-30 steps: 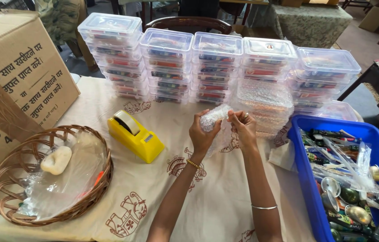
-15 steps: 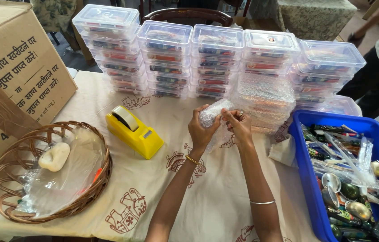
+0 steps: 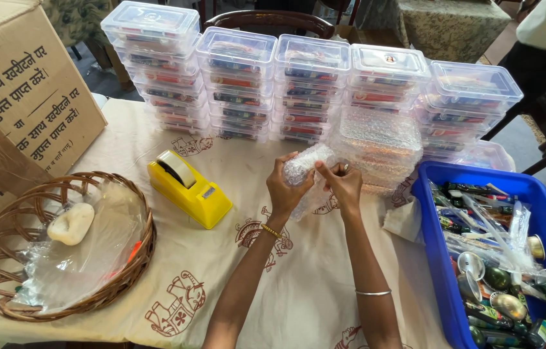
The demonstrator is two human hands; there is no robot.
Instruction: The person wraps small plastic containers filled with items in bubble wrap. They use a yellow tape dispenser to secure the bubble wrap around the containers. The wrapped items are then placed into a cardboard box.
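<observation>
Small bubble-wrapped bundle [image 3: 305, 169] (clear, lumpy) held upright above the printed tablecloth [image 3: 156, 284].

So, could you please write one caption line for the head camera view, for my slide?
Both hands, left hand and right hand, hold a bubble-wrapped bundle above a printed tablecloth, between a yellow tape dispenser and a blue bin.

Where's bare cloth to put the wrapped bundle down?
Bare cloth lies between the yellow tape dispenser and the blue bin, under the forearms, and in front of the wicker basket. Crowded: the back row of clear boxes and the bubble wrap pile. Both hands, left hand and right hand, hold the bundle.
</observation>
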